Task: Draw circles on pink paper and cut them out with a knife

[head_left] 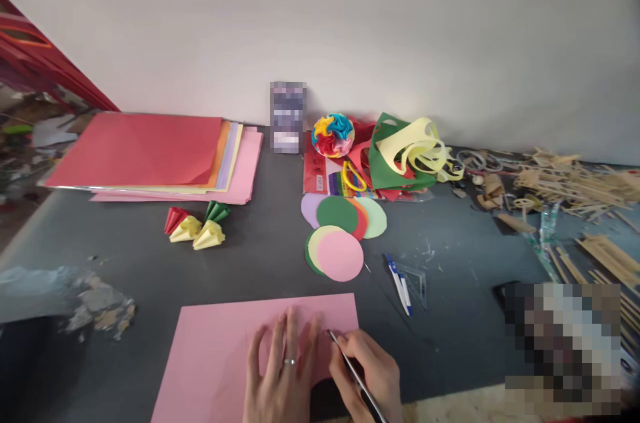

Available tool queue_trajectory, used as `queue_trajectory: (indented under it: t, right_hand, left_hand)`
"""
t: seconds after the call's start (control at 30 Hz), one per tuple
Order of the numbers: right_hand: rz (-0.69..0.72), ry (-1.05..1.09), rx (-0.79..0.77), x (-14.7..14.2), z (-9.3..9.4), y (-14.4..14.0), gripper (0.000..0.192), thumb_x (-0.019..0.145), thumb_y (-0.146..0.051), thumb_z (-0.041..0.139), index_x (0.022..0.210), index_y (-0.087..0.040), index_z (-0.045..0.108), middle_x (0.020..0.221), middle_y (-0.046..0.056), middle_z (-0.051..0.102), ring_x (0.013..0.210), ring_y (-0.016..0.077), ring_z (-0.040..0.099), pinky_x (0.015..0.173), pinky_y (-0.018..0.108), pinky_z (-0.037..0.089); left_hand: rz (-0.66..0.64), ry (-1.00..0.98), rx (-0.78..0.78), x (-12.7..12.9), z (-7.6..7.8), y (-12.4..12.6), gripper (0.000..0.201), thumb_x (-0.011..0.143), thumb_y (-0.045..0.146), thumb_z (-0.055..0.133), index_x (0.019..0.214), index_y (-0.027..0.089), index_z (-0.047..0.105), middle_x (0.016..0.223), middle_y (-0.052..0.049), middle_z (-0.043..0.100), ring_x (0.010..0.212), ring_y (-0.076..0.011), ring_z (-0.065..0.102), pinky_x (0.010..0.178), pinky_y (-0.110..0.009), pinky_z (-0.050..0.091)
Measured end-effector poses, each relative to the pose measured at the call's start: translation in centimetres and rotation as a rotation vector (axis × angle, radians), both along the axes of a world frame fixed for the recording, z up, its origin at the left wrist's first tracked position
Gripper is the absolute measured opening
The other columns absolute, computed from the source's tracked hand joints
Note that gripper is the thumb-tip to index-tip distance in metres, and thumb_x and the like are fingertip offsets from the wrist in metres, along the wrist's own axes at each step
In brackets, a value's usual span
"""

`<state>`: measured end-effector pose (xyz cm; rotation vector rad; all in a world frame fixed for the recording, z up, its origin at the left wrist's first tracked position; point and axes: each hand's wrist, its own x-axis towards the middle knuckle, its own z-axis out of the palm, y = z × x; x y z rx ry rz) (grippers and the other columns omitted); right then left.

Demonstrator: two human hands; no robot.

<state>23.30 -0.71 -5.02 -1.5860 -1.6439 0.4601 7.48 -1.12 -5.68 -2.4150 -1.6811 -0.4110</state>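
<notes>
A pink sheet of paper lies at the front of the dark table. My left hand rests flat on it with the fingers spread and a ring on one finger. Close to its right, my right hand is closed around a slim dark-and-silver pen. The pen's tip points at the sheet near its right edge; whether it touches the paper I cannot tell. Below the tip, the sheet's edge curves inward and dark table shows. Beyond the sheet lie overlapping paper circles, a pink one on top and a green one behind.
A blue-and-white compass and a clear set square lie to the right. Folded paper pieces sit left, before stacked coloured paper. A paper ball and paper offcuts lie behind; wooden sticks spread far right.
</notes>
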Motion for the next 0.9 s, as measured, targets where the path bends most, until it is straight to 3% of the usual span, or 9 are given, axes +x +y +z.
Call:
queue_trajectory:
  t: [0.17,0.37,0.5,0.67,0.8,0.9]
  right_hand:
    - [0.025,-0.056,0.004,0.1,0.6,0.2,0.027,0.087,-0.015,0.057,0.069,-0.025,0.039,0.061,-0.007,0.048,0.046,0.009,0.05,0.045,0.017,0.044]
    - [0.063,-0.179,0.034,0.3,0.8,0.0,0.024,0.081,-0.01,0.058,0.07,-0.024,0.042,0.062,-0.006,0.049,0.05,0.0092,0.053,0.049,0.017,0.044]
    - [0.12,-0.317,0.039,0.6,0.9,-0.6,0.023,0.079,-0.012,0.056,0.069,-0.025,0.04,0.062,-0.004,0.05,0.053,0.0135,0.056,0.049,0.023,0.046]
    - [0.193,-0.455,0.072,0.6,0.7,-1.5,0.012,0.075,-0.016,0.056,0.073,-0.026,0.05,0.062,-0.001,0.056,0.058,0.0204,0.064,0.048,0.031,0.049]
    - [0.174,-0.387,0.119,0.4,0.7,-1.6,0.015,0.075,-0.013,0.058,0.074,-0.027,0.051,0.058,-0.002,0.056,0.051,0.0202,0.061,0.045,0.031,0.05]
    - [0.046,-0.185,0.162,0.8,1.4,-1.0,0.019,0.081,-0.01,0.059,0.088,-0.027,0.058,0.058,-0.004,0.059,0.044,0.0168,0.058,0.044,0.029,0.051]
  left_hand:
    - [0.019,-0.008,-0.005,0.2,0.0,0.0,0.067,0.092,0.039,0.058,0.156,0.032,0.041,0.146,-0.011,0.065,0.133,-0.0301,0.061,0.112,-0.057,0.048]
    - [0.019,-0.019,0.042,0.2,0.0,0.5,0.063,0.094,0.045,0.057,0.155,0.033,0.043,0.143,-0.009,0.068,0.127,-0.0283,0.065,0.111,-0.054,0.047]
    - [0.051,-0.05,0.042,0.3,-0.1,0.6,0.06,0.094,0.045,0.057,0.153,0.036,0.046,0.142,-0.007,0.068,0.124,-0.0279,0.066,0.113,-0.054,0.046]
    - [0.019,-0.062,-0.004,0.2,0.0,0.3,0.062,0.092,0.048,0.058,0.152,0.034,0.048,0.146,-0.009,0.065,0.128,-0.0317,0.063,0.109,-0.057,0.049]
    - [-0.014,-0.067,-0.008,-0.6,-0.2,0.0,0.069,0.09,0.051,0.06,0.154,0.029,0.047,0.15,-0.011,0.062,0.132,-0.0332,0.061,0.111,-0.057,0.049]
    - [-0.117,-0.084,0.002,-1.8,-0.6,-0.1,0.068,0.088,0.048,0.065,0.152,0.029,0.05,0.151,-0.009,0.061,0.14,-0.0338,0.056,0.113,-0.055,0.048]
